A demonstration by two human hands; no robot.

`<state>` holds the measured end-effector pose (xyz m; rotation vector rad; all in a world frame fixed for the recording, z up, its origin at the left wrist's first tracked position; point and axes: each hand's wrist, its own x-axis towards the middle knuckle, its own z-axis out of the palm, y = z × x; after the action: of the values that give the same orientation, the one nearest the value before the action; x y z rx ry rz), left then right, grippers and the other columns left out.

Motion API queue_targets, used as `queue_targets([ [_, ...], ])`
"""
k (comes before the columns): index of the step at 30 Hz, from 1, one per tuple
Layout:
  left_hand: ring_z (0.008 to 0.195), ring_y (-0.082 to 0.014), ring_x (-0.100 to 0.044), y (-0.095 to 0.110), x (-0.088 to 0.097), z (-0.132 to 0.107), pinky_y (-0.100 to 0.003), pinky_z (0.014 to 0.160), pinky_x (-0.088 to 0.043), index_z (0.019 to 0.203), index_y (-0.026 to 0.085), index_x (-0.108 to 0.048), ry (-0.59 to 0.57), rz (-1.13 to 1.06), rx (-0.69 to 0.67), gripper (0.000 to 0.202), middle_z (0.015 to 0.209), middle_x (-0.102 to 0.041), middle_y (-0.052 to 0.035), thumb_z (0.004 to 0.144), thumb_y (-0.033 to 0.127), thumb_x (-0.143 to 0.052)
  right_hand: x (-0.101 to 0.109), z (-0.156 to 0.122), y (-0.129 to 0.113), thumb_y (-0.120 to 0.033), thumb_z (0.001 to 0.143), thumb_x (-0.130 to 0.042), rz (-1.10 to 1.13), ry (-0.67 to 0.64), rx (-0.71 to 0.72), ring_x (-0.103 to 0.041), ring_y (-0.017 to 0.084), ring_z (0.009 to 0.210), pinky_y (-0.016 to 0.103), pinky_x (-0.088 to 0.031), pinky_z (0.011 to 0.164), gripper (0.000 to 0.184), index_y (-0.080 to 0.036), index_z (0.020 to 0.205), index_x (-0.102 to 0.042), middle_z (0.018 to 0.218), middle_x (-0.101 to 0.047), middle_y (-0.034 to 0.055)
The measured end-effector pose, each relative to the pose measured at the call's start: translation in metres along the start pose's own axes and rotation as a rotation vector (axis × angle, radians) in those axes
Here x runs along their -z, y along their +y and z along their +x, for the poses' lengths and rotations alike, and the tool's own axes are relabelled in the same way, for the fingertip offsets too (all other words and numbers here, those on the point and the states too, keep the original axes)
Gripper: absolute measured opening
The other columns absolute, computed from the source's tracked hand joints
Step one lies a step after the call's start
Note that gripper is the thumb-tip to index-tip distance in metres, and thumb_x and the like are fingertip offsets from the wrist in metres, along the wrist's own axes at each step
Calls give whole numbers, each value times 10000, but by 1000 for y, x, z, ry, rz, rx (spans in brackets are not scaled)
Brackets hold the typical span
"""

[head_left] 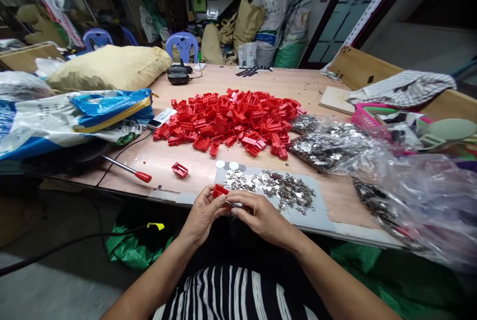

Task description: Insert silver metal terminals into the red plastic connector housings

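My left hand (204, 213) is closed round a red plastic housing (219, 191) at the table's front edge. My right hand (257, 210) pinches a thin metal piece (233, 204) against the housing's near side; its exact kind is partly hidden by the fingers. Just beyond my hands lies a grey mat (323, 200) with small silver metal parts (276, 186) spread over it. A single red housing (180, 170) rests apart on the wood to the left. Farther back sits a large heap of red housings (234, 119).
A lever with a red grip (143, 176) juts over the table's left front. Clear bags of metal parts (335, 146) and a pink basket (367, 116) crowd the right. Woven sacks (112, 69) fill the left. A dark cable (122, 153) crosses the left edge.
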<state>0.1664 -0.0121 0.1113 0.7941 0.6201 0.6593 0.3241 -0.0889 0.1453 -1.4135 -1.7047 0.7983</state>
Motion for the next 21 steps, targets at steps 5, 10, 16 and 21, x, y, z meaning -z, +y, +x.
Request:
queue_targets([
  [5, 791, -172, -686, -6, -1, -7, -289, 719, -554, 986, 165, -554, -28, 9, 64, 305, 925, -678, -48, 768, 299, -720, 17, -43, 17, -325, 938, -458, -40, 254, -249, -634, 165, 818, 273, -494, 718, 233, -212, 1078, -606, 980, -684, 50],
  [10, 860, -189, -676, -8, -4, -10, -384, 808, -554, 991, 179, -556, -66, -44, 102, 299, 933, -665, -32, 763, 275, -725, 43, -82, 43, -360, 892, -511, -395, 478, -427, -627, 195, 789, 303, -474, 712, 180, -207, 926, -599, 885, -675, 51],
  [16, 851, -177, -650, -12, -9, -14, -394, 777, -567, 1096, 211, -559, -51, 0, 91, 427, 934, -653, -25, 718, 229, -756, 35, -91, 52, -312, 890, -492, -654, 401, -438, -644, 221, 845, 327, -482, 714, 160, -231, 928, -624, 937, -677, 52],
  [21, 855, -154, -640, -18, -7, -15, -333, 804, -547, 1057, 206, -568, -1, 158, -72, 386, 948, -690, -29, 716, 224, -750, 26, -83, 49, -307, 883, -520, -716, 387, -470, -648, 209, 803, 307, -477, 672, 121, -235, 888, -617, 920, -677, 31],
])
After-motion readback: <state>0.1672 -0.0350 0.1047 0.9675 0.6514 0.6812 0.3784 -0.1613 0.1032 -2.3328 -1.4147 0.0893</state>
